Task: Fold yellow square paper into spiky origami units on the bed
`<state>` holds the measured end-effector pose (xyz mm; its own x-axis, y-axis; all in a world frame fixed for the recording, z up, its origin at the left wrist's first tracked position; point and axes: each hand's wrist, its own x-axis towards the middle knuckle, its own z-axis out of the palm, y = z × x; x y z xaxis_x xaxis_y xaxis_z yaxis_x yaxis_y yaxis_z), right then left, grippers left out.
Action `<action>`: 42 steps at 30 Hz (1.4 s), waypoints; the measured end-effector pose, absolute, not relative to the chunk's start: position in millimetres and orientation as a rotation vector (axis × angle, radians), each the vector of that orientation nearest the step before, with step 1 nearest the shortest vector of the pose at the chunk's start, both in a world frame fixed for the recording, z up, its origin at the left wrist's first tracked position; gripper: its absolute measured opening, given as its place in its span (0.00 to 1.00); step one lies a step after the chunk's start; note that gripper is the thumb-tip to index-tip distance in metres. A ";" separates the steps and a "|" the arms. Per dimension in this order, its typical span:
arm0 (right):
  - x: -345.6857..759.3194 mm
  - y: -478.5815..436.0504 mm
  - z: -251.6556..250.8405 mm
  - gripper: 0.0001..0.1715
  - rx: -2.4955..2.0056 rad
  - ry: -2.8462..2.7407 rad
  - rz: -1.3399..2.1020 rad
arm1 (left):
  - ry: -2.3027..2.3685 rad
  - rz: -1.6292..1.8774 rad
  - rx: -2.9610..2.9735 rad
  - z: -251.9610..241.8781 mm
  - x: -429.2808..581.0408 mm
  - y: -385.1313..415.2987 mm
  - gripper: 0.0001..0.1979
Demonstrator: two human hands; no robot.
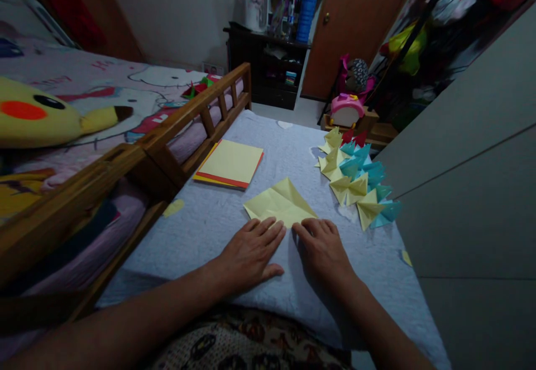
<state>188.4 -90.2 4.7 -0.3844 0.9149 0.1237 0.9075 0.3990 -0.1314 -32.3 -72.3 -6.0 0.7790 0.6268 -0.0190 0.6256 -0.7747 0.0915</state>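
Observation:
A creased sheet of pale yellow origami paper [281, 201] lies on the cloth-covered surface in front of me, its near edge folded over. My left hand [255, 253] rests flat with fingers stretched onto the near left edge of the paper. On the near right edge sit the fingertips of my right hand [321, 244], bent slightly and pressing down, with nothing gripped. Beyond the sheet to the left is a stack of square paper [230, 162], pale yellow on top with orange-red and yellow below. To the right stand several folded yellow paper pieces [348, 190] and blue ones [364, 166].
A wooden bed rail [201, 116] runs along the left side, with a yellow plush toy [46, 113] on the bed behind it. Pale cabinet panels [473, 202] border the right. A dark low cabinet [268, 68] and a pink toy [347, 109] stand beyond the far edge.

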 end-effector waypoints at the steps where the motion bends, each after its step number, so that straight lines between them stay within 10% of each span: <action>1: 186.7 -90.8 5.2 0.22 -1.642 -2.502 0.031 | 1.036 0.020 2.873 -5.7 -37.2 -74.3 0.36; 23: 197.0 -104.5 3.1 0.37 -1.683 -2.587 -0.221 | 1.140 0.225 2.869 -4.4 -83.7 -84.7 0.22; 42: 204.6 -80.7 32.5 0.22 -1.797 -2.347 0.087 | 1.149 0.372 2.702 -2.2 -87.1 -80.6 0.18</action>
